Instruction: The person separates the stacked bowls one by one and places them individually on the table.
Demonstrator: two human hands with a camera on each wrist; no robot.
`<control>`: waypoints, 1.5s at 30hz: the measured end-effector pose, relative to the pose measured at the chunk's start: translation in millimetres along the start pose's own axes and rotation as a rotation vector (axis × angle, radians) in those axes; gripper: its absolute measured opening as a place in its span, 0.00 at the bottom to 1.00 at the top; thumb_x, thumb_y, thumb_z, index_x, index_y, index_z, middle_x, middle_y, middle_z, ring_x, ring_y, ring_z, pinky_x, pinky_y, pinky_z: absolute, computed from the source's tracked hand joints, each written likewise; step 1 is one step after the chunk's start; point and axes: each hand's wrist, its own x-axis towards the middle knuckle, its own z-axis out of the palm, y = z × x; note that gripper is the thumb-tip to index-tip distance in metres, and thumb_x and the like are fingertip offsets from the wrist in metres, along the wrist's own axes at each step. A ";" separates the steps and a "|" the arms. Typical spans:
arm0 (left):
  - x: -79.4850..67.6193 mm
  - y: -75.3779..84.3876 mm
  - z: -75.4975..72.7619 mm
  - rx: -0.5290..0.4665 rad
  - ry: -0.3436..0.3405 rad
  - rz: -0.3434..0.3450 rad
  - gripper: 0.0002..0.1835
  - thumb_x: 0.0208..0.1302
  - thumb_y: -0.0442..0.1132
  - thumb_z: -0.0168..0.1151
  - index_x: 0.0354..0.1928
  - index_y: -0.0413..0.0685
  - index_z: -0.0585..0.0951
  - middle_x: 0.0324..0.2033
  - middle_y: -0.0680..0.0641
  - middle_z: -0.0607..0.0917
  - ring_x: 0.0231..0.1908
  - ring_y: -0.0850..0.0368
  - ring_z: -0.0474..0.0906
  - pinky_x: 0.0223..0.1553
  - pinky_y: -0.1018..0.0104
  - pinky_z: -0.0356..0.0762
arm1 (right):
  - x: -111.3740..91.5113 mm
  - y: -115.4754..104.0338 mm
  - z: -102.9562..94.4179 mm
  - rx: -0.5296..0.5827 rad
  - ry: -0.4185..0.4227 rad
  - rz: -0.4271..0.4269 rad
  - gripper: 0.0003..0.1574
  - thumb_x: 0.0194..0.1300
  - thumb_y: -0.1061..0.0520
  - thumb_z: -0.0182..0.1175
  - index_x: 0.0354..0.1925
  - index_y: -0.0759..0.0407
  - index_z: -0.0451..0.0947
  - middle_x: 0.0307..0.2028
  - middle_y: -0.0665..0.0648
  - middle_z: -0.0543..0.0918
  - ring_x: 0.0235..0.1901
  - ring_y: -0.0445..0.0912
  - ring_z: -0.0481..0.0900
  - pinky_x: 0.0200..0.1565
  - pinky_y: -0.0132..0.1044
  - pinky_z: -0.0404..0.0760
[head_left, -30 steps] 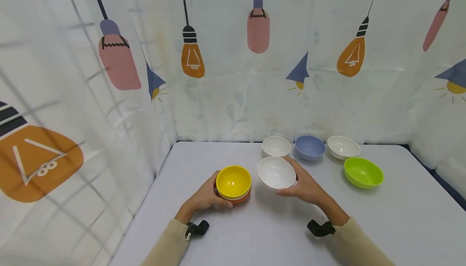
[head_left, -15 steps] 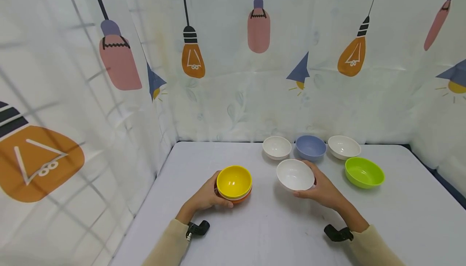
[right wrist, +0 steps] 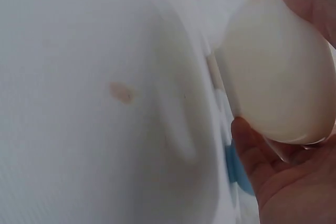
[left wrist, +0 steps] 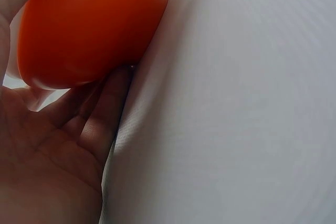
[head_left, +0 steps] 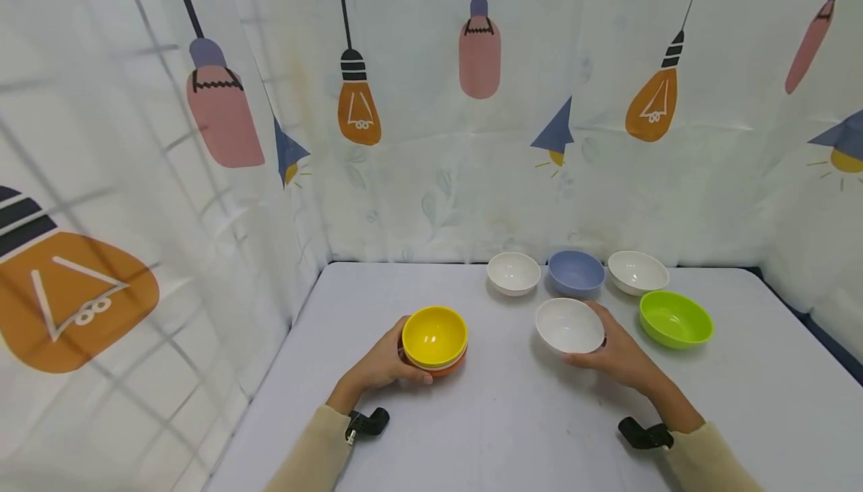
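Observation:
My left hand (head_left: 386, 361) grips a small stack of nested bowls from its left side. A yellow bowl (head_left: 434, 336) is on top, a white rim shows below it, and an orange bowl (left wrist: 86, 30) forms the bottom, close to the tabletop in the left wrist view. Thumb and fingers curl round the stack. To the right, my right hand (head_left: 616, 350) holds a white bowl (head_left: 569, 326) by its right side, thumb in front and fingers behind. The right wrist view shows this white bowl's outer wall (right wrist: 281, 66) raised over the table, with its shadow beneath.
Along the back of the white table (head_left: 499, 439) stand a white bowl (head_left: 514, 275), a blue bowl (head_left: 576, 273) and another white bowl (head_left: 637, 273). A green bowl (head_left: 676, 320) sits in front of them at the right. A patterned curtain (head_left: 418, 200) hangs behind.
My right hand has carried the white bowl rightward, away from the stack, over the last second. My left hand stays in place on the stacked bowls.

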 end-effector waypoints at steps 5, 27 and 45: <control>5.2 -13.2 1.1 0.003 0.010 -0.004 0.52 0.36 0.37 0.82 0.66 0.62 0.63 0.61 0.59 0.73 0.64 0.55 0.67 0.71 0.43 0.54 | 0.0 5.4 -7.0 -0.010 0.009 0.005 0.68 0.45 0.41 0.76 0.73 0.51 0.47 0.66 0.60 0.63 0.60 0.58 0.67 0.55 0.58 0.76; 9.3 -25.0 -0.2 0.024 0.009 0.015 0.53 0.34 0.43 0.84 0.64 0.69 0.63 0.60 0.61 0.73 0.63 0.58 0.67 0.71 0.45 0.54 | 2.3 19.7 -19.4 -0.042 0.026 0.046 0.68 0.46 0.40 0.75 0.73 0.55 0.46 0.66 0.64 0.63 0.61 0.60 0.67 0.58 0.61 0.72; 10.9 -27.9 -1.2 0.002 0.000 0.007 0.53 0.34 0.43 0.84 0.64 0.69 0.63 0.60 0.61 0.73 0.63 0.59 0.68 0.70 0.47 0.56 | 5.8 31.0 -23.7 -0.043 -0.003 0.116 0.74 0.47 0.37 0.73 0.75 0.57 0.37 0.70 0.68 0.56 0.65 0.64 0.61 0.60 0.66 0.66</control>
